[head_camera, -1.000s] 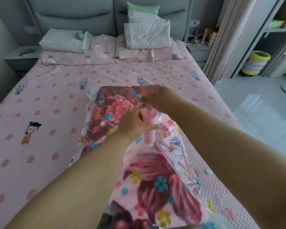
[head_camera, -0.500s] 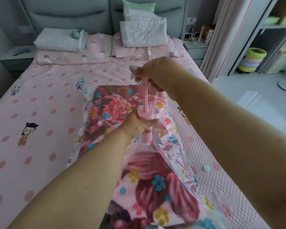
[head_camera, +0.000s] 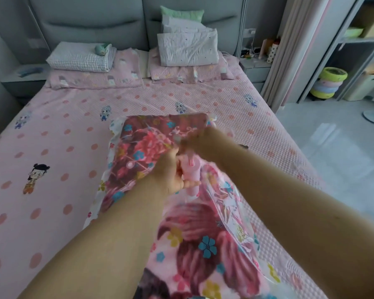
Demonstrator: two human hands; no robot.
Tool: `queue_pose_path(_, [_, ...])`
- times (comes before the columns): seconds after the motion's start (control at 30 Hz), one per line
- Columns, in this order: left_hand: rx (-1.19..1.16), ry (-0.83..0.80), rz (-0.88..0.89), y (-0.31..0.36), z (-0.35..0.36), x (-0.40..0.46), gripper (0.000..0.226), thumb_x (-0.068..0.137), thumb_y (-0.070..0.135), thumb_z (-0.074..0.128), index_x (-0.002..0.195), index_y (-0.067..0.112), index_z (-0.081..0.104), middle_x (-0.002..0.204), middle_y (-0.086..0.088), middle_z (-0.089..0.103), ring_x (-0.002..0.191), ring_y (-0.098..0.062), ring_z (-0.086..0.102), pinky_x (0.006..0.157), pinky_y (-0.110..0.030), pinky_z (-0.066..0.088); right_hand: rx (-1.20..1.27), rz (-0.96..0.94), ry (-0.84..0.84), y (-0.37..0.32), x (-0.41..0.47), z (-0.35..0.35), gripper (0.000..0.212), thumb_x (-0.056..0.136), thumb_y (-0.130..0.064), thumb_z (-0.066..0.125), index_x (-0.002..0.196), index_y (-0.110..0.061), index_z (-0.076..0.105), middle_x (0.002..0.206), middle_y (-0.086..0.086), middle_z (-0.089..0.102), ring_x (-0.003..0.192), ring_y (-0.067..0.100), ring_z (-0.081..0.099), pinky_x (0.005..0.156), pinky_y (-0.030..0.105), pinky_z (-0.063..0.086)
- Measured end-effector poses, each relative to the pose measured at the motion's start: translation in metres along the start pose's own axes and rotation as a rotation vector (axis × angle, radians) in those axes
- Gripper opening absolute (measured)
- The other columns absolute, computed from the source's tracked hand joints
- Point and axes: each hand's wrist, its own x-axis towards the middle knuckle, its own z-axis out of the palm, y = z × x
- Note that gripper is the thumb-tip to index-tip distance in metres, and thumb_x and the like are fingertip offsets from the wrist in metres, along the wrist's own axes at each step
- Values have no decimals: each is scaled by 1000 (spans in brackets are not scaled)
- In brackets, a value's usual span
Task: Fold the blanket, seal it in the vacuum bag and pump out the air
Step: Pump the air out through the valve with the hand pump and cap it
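1. Fingers of your left hand (head_camera: 171,173) curl round the barrel of the pump (head_camera: 191,173), with the thumb across its near side. That grip looks meant to keep the barrel upright and pressed down on the bag's valve, which is hidden under the pump.
2. Your right hand (head_camera: 198,141) is closed over the top of the pump, where the plunger handle sits. It is blurred, so you cannot tell how each finger lies, but the handle is in its grasp and sits low, close to the barrel.
3. Two hands suit this job: one braces the base so the seal holds, the other works the plunger.
4. Blanket (head_camera: 151,143) lies folded inside the bag (head_camera: 231,203), flat on the bed (head_camera: 73,126), near the bed's right edge and running from the foot toward the middle. The pump stands about midway along it.
5. Along the right side the clear plastic is loose and rumpled, lifting off the blanket. I judge from this that plenty of air is left to draw out.
6. Pillows (head_camera: 188,50) are stacked at the head of the bed, well apart from the work.
7. Watch the base: if the barrel tilts, air may leak back in.
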Motion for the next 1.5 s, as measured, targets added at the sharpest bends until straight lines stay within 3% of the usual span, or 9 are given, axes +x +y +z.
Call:
queue_pose_path(0.23, [119, 312, -155, -3, 17, -7, 30, 82, 29, 64, 107, 11, 66, 109, -12, 59, 76, -33, 59, 56, -43, 60, 254, -156, 85, -11, -19, -14, 27, 78, -37, 75, 77, -10, 74, 48, -8, 52, 30, 1, 29, 36, 11, 27])
queue_pose_path(0.37, [-245, 116, -250, -21, 23, -13, 43, 91, 36, 59, 119, 3, 58, 110, -18, 64, 101, -35, 65, 73, -53, 56, 126, -200, 54, 14, -48, 5, 43, 81, -44, 69, 69, -3, 65, 36, -15, 42, 31, 2, 28, 34, 12, 24])
queue_pose_path(0.57, [-197, 143, -254, -66, 17, -29, 22, 98, 19, 43, 91, 7, 59, 64, -7, 63, 63, -18, 62, 51, -27, 57, -186, -49, -18, 77, -86, 36, 35, 86, -53, 56, 62, -28, 56, 57, -11, 55, 52, 5, 50, 51, 22, 40])
queue_pose_path(0.73, [-102, 187, -189, -88, 25, -40, 39, 101, 43, 39, 117, 14, 59, 86, -9, 67, 73, -20, 64, 51, -25, 55, 389, 289, -247, 81, -118, 32, 45, 88, -64, 39, 72, -27, 60, 59, -1, 66, 48, 12, 58, 54, 23, 43])
queue_pose_path(0.9, [-84, 149, -197, -103, 24, -45, 51, 101, 46, 36, 143, 17, 43, 141, -18, 48, 120, -32, 55, 74, -36, 54, 1024, 493, 168, 87, -144, 67, 27, 91, -30, 61, 97, -4, 59, 59, 7, 65, 46, 14, 55, 47, 25, 45])
queue_pose_path(1.1, [-5, 137, -287, -122, 1, -44, 67, 95, 60, 37, 143, 13, 41, 142, -20, 47, 121, -32, 54, 99, -40, 45, 1634, 505, 266, 90, -159, 113, 28, 97, -27, 54, 119, -10, 54, 86, 20, 71, 81, 33, 71, 69, 39, 59])
queue_pose_path(1.3, [-111, 163, -244, -141, -7, -47, 80, 86, 60, 55, 141, 3, 40, 140, -23, 48, 76, -30, 57, 62, -37, 48, 2101, 571, 328, 103, -164, 123, 54, 95, -50, 43, 118, -4, 60, 115, 24, 64, 93, 36, 67, 88, 49, 51])
queue_pose_path(1.4, [-147, 138, -274, -141, -9, -44, 69, 88, 64, 48, 133, 11, 49, 96, -11, 63, 66, -22, 55, 51, -29, 48, 2124, 598, 405, 102, -163, 130, 52, 95, -49, 44, 102, -2, 64, 108, 19, 66, 79, 27, 64, 84, 40, 52])
queue_pose_path(1.5, [-308, 59, -275, -140, 0, -44, 67, 92, 59, 44, 141, 13, 42, 125, -15, 58, 83, -26, 60, 50, -28, 54, 2080, 541, 425, 103, -174, 130, 51, 96, -47, 41, 93, -2, 65, 95, 19, 68, 71, 25, 60, 72, 34, 52])
